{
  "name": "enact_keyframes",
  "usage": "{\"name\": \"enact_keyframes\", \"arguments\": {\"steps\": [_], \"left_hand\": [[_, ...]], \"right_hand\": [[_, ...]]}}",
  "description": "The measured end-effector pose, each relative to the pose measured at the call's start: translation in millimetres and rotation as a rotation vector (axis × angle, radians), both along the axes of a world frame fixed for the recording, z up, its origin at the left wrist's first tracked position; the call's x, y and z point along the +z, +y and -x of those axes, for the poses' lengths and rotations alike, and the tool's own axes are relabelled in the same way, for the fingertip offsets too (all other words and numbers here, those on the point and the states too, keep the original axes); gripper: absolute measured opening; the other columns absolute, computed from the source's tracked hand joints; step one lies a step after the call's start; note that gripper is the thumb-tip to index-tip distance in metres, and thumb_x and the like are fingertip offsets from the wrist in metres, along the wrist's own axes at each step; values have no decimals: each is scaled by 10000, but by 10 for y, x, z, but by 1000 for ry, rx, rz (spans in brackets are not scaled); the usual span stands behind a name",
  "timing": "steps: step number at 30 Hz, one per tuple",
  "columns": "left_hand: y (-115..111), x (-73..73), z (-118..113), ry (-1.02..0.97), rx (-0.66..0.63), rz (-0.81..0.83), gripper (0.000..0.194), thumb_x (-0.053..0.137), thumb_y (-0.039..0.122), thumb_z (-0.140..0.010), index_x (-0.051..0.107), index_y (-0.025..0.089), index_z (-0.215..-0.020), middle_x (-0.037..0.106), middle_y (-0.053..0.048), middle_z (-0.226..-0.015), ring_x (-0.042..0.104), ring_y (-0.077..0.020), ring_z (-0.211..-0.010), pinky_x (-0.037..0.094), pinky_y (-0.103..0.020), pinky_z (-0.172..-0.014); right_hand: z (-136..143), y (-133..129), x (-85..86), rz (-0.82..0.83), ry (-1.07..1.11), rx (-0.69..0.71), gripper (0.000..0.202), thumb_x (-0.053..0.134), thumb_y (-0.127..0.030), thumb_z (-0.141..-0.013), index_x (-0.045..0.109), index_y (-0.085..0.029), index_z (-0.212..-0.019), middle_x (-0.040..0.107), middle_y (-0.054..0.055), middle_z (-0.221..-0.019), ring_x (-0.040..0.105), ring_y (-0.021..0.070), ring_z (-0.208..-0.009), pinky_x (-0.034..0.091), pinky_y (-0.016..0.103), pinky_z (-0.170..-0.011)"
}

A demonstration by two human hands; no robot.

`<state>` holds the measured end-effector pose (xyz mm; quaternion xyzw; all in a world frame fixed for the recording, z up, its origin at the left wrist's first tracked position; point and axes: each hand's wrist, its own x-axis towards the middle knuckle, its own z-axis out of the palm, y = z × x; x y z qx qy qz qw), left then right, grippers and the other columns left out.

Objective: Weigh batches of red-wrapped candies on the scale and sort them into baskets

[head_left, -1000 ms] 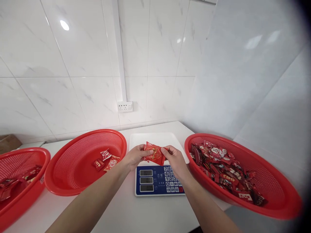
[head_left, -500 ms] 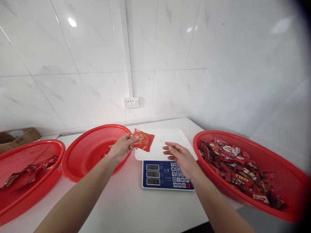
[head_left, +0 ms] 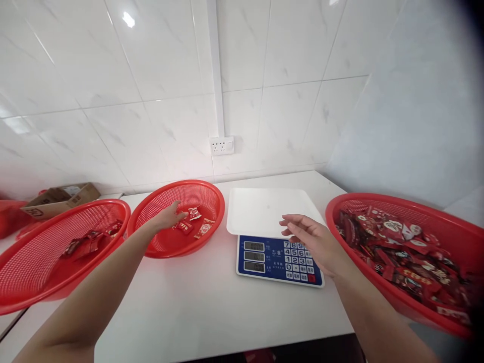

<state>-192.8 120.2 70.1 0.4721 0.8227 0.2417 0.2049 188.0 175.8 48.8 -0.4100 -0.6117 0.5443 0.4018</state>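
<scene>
Over the middle red basket (head_left: 176, 248), my left hand (head_left: 170, 216) is open, its fingers apart and nothing in them. Several small red-and-white packets (head_left: 204, 228) lie in that basket, just right of the hand. My right hand (head_left: 304, 237) is open and empty, above the front right edge of the scale's white tray (head_left: 268, 209) and partly over the keypad. The blue scale panel (head_left: 280, 262) faces me with three displays. At the right, a large red basket (head_left: 401, 297) holds a heap of red and dark wrapped packets (head_left: 401, 242).
At the left another red basket (head_left: 38, 297) holds some red and dark packets (head_left: 93, 242). Behind it stands an open cardboard box (head_left: 60, 201). A socket (head_left: 222, 145) is on the tiled wall behind the white table (head_left: 212, 312).
My left hand has moved left over the middle basket and let go of the red packet. The view has shifted left, and my right hand stays open near the scale.
</scene>
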Motion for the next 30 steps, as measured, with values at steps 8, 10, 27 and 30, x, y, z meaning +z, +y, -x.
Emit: {"name": "enact_keyframes", "arguments": {"steps": [8, 10, 27, 30], "left_hand": [[-96, 143, -1028, 158, -325, -153, 594, 454, 506, -811, 337, 284, -1349, 473, -83, -1344, 476, -334, -1181, 387, -442, -938], [-117, 101, -1353, 126, -433, -233, 583, 461, 515, -809, 352, 301, -1340, 472, -58, -1349, 468, -320, -1196, 397, -420, -949], [64, -167, -2437, -373, -657, -228, 503, 475, 515, -805, 438, 320, -1268, 457, -29, -1365, 419, -298, -1239, 405, -444, -949], [28, -169, -2370, -406, -613, -211, 516, 485, 524, -796, 449, 306, -1262, 485, -46, -1337, 416, -309, -1241, 424, -451, -936]], "right_hand": [[-390, -103, 29, -283, -404, -20, 275, 519, -304, -800, 619, -208, -1037, 659, 54, -1051, 615, 191, -919, 468, 331, -824], [-612, -63, 30, -347, -517, -93, 298, 513, -260, -807, 606, -203, -1084, 636, 60, -1117, 599, 188, -974, 452, 319, -858], [-1652, 313, -174, 18, -1246, 34, 549, 644, -219, -660, 572, -212, -1204, 613, 103, -1182, 585, 294, -1025, 449, 317, -808], [-1633, 360, -184, -14, -1229, 25, 423, 606, -183, -690, 628, -205, -1113, 663, 88, -1086, 611, 277, -966, 453, 301, -785]]}}
